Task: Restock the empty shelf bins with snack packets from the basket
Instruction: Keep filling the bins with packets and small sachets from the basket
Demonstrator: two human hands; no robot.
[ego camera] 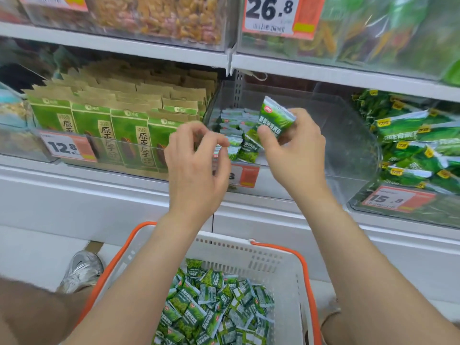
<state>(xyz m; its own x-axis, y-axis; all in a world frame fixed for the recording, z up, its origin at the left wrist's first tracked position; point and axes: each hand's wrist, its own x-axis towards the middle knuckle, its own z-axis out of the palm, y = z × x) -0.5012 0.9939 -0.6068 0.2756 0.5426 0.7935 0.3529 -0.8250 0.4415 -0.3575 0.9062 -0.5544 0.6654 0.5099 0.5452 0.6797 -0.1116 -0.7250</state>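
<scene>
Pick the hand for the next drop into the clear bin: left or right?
Right. The right hand pinches a green packet over the clear bin. The left hand sits at the bin's front, fingers curled, nothing clearly held; it would likely need the basket first.

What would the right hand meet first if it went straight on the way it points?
Likely the pile of packets in the clear bin, just beyond the right hand and the green packet it holds; depth is unclear.
</scene>
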